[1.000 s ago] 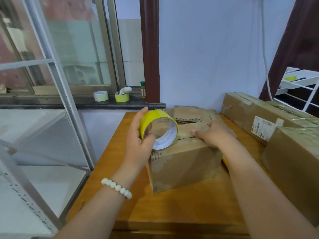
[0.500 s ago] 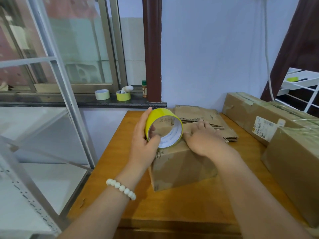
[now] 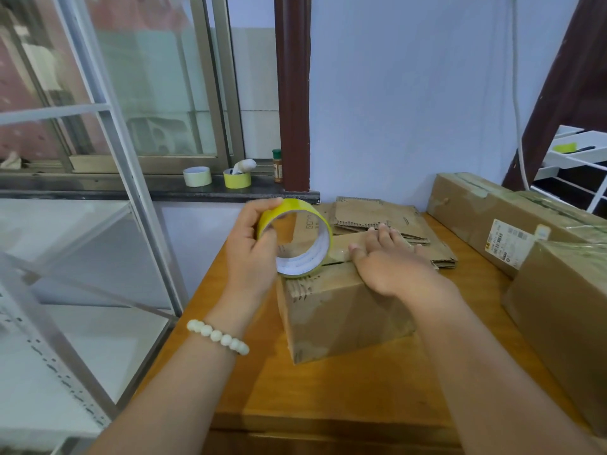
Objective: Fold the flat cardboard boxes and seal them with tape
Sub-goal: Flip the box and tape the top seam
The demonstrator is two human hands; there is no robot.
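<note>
Yellow tape roll (image 3: 297, 208) stands on edge in the left hand (image 3: 253, 254), whose fingers and thumb curl round its rim, at the left end of the box (image 3: 341, 310) top. The right hand (image 3: 391, 261) lies flat, fingers straight, pressing the top flaps. The box sits mid-bench (image 3: 345, 389), with flat cardboard (image 3: 371, 215) stacked just behind it.
</note>
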